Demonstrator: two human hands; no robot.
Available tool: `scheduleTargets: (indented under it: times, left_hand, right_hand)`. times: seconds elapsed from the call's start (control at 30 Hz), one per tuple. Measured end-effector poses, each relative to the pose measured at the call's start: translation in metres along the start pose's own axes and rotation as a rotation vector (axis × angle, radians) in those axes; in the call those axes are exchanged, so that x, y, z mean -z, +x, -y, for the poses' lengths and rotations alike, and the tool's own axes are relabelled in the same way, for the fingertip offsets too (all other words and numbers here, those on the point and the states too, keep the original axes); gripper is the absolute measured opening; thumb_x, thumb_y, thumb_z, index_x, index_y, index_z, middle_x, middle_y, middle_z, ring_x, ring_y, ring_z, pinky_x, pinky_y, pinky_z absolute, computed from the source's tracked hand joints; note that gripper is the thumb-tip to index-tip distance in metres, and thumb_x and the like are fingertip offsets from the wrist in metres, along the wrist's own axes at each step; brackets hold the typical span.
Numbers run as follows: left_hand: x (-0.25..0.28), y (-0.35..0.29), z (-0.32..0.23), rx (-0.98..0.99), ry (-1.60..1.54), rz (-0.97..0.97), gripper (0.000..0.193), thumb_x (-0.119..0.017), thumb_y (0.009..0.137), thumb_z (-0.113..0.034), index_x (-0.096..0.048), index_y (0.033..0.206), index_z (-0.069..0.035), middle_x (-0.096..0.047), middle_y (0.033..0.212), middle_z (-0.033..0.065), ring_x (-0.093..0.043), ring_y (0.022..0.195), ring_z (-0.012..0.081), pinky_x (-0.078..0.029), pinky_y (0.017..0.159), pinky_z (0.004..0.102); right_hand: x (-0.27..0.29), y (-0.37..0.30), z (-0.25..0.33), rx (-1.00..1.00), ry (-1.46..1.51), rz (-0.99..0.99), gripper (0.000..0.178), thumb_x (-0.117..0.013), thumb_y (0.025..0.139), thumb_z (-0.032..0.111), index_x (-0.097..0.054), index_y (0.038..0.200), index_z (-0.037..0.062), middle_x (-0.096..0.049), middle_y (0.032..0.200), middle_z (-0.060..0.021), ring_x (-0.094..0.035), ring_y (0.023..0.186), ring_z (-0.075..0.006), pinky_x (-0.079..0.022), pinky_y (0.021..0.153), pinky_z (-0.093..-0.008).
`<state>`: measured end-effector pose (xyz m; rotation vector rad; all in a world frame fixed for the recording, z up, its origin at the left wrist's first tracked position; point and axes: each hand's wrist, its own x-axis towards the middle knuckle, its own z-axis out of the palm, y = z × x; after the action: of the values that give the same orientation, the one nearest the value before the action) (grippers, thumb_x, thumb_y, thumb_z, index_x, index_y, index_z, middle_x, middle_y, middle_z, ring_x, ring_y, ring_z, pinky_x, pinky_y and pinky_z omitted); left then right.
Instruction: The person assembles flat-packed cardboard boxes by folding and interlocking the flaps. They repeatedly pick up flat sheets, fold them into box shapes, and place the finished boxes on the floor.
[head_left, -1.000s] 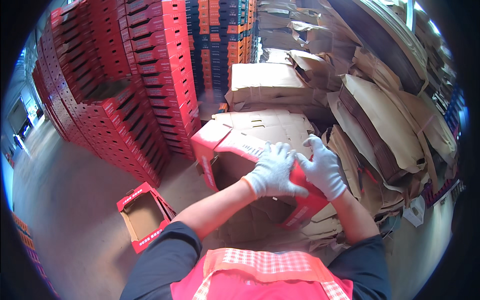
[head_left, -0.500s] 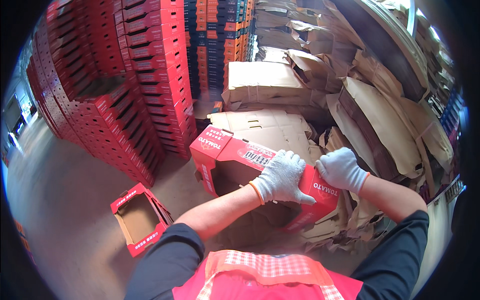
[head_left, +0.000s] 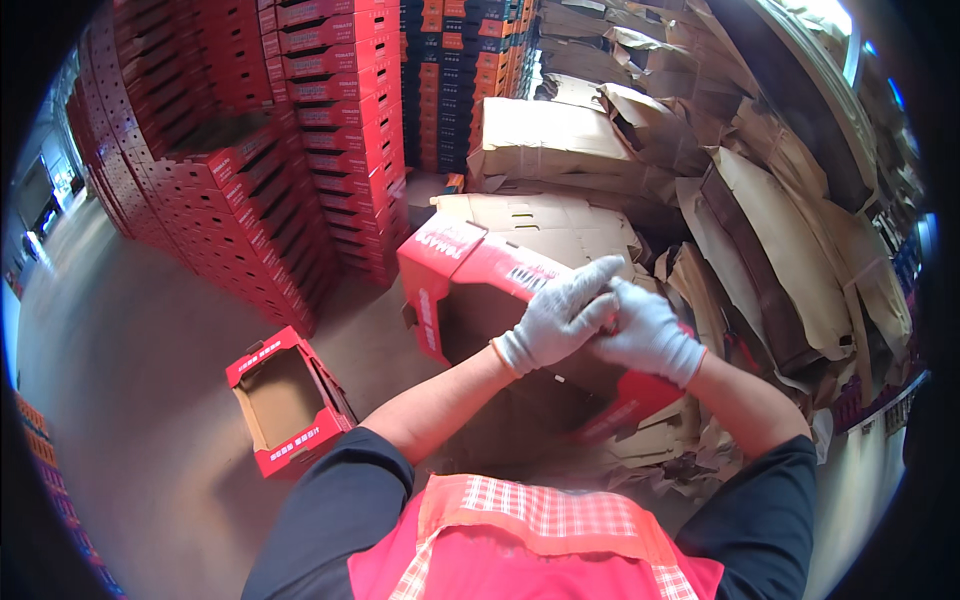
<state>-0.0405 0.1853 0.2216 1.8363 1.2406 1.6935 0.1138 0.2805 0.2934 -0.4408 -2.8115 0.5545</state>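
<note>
A red cardboard tomato box (head_left: 425, 270) stands on its side in front of me, its open face toward me and its inside in shadow. My left hand (head_left: 562, 315), in a white glove with an orange cuff, lies on the box's upper panel. Its fingers are stretched toward the right and its thumb is apart. My right hand (head_left: 655, 338), gloved the same way, is against the left one over the box's right part. Its fingertips are partly hidden where the two hands meet. Under the box lies a pile of flat brown cardboard sheets (head_left: 560, 225).
On the floor to the left sits another red box (head_left: 290, 405), with its open top up. Tall stacks of red boxes (head_left: 345, 130) rise at the left, beside dark and orange boxes (head_left: 450, 90). Paper-wrapped bundles (head_left: 550, 135) lie heaped at the back and right.
My right hand has moved left from the box's right corner to meet my left hand. The left hand's fingers have straightened, pointing right. The whole view has shifted slightly.
</note>
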Motion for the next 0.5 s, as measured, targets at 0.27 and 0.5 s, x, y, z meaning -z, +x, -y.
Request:
scheduleTargets:
  times: [0.27, 0.5]
  left_hand:
    - [0.055, -0.126, -0.058, -0.113, 0.619, 0.108, 0.096, -0.071, 0.076, -0.058, -0.04, 0.146, 0.001, -0.038, 0.15, 0.0243, -0.036, 0.139, 0.0421, -0.02, 0.115, 0.058]
    - [-0.016, -0.047, -0.032, -0.241, 0.668, 0.31, 0.101, -0.083, 0.06, -0.043, -0.042, 0.144, -0.004, -0.038, 0.145, 0.0301, -0.038, 0.133, 0.0496, -0.035, 0.11, 0.0547]
  right_hand:
    - [0.047, -0.062, -0.159, -0.42, 1.008, -0.225, 0.039, -0.064, 0.082, 0.015, -0.065, 0.118, -0.0009, -0.068, 0.105, -0.0053, -0.065, 0.091, -0.0146, -0.052, 0.082, -0.0278]
    - [-0.163, -0.135, -0.277, -0.161, 0.061, 0.282, 0.014, -0.059, 0.092, 0.016, -0.068, 0.084, 0.0093, -0.066, 0.081, -0.0067, -0.061, 0.076, -0.019, -0.051, 0.071, -0.0362]
